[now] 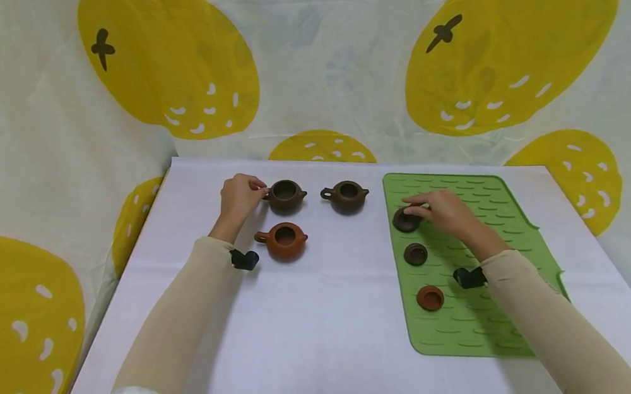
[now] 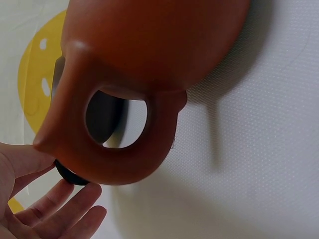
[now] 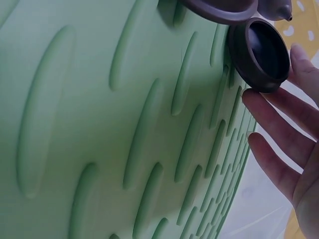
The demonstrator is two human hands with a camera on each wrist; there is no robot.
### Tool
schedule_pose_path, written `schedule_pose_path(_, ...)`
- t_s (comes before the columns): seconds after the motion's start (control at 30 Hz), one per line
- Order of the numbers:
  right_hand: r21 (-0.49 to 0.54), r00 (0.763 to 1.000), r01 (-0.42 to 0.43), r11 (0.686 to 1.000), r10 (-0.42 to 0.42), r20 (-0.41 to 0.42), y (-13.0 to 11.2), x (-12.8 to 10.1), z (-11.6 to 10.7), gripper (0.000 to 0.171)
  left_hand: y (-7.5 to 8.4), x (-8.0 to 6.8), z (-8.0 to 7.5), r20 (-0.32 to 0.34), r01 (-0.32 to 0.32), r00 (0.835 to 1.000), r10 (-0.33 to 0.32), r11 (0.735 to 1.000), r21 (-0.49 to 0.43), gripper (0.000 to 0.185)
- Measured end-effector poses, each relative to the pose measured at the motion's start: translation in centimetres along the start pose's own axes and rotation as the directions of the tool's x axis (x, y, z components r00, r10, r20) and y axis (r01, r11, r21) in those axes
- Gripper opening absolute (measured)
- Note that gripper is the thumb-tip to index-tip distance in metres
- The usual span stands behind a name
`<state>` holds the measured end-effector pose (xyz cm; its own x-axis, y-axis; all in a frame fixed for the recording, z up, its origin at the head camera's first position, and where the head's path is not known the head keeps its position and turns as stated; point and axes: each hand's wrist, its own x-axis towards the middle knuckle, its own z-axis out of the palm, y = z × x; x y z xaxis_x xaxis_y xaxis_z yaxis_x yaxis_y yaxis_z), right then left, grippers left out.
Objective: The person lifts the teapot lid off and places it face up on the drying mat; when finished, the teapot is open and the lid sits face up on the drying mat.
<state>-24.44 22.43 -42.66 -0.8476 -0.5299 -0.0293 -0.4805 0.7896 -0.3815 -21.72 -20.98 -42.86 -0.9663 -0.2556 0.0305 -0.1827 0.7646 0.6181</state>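
Observation:
At the back left of the table, my left hand [image 1: 239,201] pinches the handle of a dark brown lidless teapot [image 1: 286,204]. Closest to the left wrist view is a reddish-brown teapot [image 2: 117,167], which hides most of the dark one. My right hand [image 1: 444,211] holds a dark teapot lid [image 1: 406,223] between thumb and fingers at the green mat's left edge. In the right wrist view the lid [image 3: 240,55] is tilted, its hollow side showing, with fingertips right at its rim.
Another dark lidless teapot [image 1: 348,201] stands at the back middle. On the green mat [image 1: 485,327], a small dark lid [image 1: 415,254] and a reddish lid [image 1: 430,298] lie in a column nearer me. A patterned cloth [image 1: 329,52] hangs behind the table.

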Motion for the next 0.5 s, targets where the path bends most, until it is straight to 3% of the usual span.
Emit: schedule_pose_path(0.5, -0.018, 1.000, -0.028, 0.999, 0.028, 0.006, 0.00, -0.26, -0.36, 0.038, 0.32, -0.11, -0.32, -0.003, -0.010, 1.000, 0.010, 1.000, 0.020, 0.016)
